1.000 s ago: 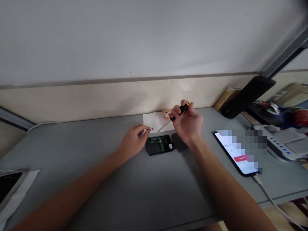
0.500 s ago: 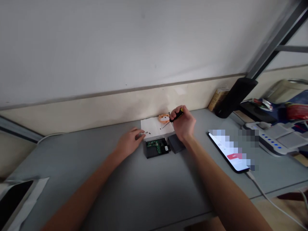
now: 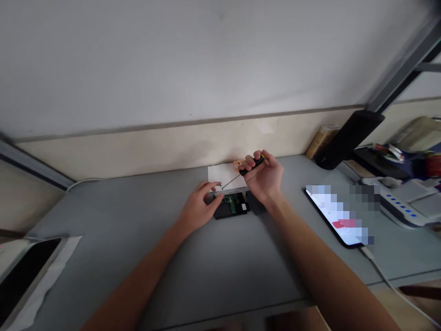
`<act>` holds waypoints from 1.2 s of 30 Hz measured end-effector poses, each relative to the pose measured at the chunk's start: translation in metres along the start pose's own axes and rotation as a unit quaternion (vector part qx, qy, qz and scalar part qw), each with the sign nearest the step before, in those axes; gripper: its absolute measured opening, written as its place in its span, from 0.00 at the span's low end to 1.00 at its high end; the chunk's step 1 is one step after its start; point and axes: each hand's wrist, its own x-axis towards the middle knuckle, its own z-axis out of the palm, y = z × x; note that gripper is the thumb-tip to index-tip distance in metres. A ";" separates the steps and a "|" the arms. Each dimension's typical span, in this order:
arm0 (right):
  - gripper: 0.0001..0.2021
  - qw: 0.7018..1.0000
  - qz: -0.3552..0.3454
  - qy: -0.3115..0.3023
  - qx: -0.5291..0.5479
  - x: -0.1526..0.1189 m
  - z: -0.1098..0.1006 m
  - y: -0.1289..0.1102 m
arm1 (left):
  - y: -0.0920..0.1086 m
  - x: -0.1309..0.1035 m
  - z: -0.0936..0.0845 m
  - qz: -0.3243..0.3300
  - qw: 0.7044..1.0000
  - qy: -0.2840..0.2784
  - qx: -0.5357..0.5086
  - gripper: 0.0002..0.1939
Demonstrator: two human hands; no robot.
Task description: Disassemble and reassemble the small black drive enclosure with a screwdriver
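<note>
My right hand [image 3: 263, 177] is wrapped round a black screwdriver [image 3: 252, 165] with a yellow-green end. Its thin shaft slants down to the left over white paper [image 3: 225, 174]. Just left of the tip, my left hand [image 3: 203, 204] has its thumb and index finger apart, with nothing clearly held between them. Small dark bits lie by the fingertips, too small to make out. Below is an open black case [image 3: 225, 211] with a green circuit board [image 3: 231, 202]; my left thumb overlaps its upper left edge. A dark grey block [image 3: 255, 202] stands against its right side.
An orange bear-faced item [image 3: 237, 164] sits behind the screwdriver. To the right are a lit phone [image 3: 344, 230] on a cable, a black cylinder [image 3: 349, 139], a box [image 3: 321, 141] and a white device [image 3: 401, 207] with blue lights. A dark-screened device [image 3: 29, 276] lies at left.
My left hand has moved right, over the case's upper left edge. The screwdriver tip has shifted left and down, towards my left fingertips. The view has shifted slightly.
</note>
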 end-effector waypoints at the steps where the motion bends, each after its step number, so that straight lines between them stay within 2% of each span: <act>1: 0.15 1.000 0.007 -0.007 -0.004 -0.001 0.001 0.001 | 0.000 -0.001 0.001 0.002 1.000 -0.001 -0.008 0.12; 4: 0.16 1.000 0.015 -0.017 -0.016 -0.003 0.003 0.004 | -0.003 -0.001 0.000 0.010 1.000 0.002 -0.025 0.08; 9: 0.16 1.000 0.025 -0.003 0.007 -0.004 0.006 0.005 | -0.005 -0.001 -0.003 0.011 0.999 0.029 -0.040 0.06; 21: 0.19 0.998 0.017 -0.042 -0.045 -0.012 0.017 0.002 | -0.004 -0.005 -0.005 -0.006 0.999 0.030 -0.022 0.04; 30: 0.20 0.995 0.018 -0.070 -0.064 -0.016 0.022 0.004 | -0.005 -0.005 -0.008 0.028 0.999 0.029 0.004 0.07; 32: 0.20 0.995 0.016 -0.072 -0.069 -0.016 0.022 0.004 | -0.006 -0.005 -0.009 0.013 1.000 0.026 0.003 0.10; 36: 0.20 0.993 0.011 -0.073 -0.095 -0.015 0.020 0.008 | -0.009 -0.004 -0.010 -0.057 0.998 -0.002 -0.007 0.14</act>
